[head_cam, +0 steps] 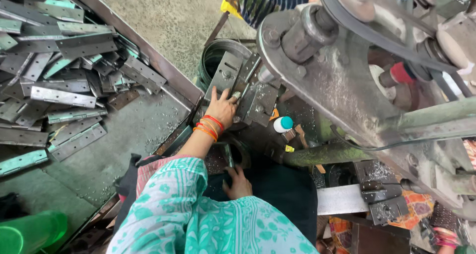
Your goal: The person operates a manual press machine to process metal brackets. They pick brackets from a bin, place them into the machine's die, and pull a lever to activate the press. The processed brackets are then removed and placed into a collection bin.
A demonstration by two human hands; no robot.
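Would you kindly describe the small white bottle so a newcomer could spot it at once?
Start at the big grey machine arm crossing the picture's right half. Just below its near end, right of the left hand with orange bangles, stands the white bottle. Its teal cap is the only bright colour among grey metal.

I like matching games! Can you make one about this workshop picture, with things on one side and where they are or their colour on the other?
Things:
1. left hand
2. right hand
3. metal hinges
4. small bottle cap

Places or colours:
A. teal
B. heaped on the tray at the left
C. on a metal plate at the machine
D. low down, by the dark cloth

Pairs: 1-C, 2-D, 3-B, 4-A
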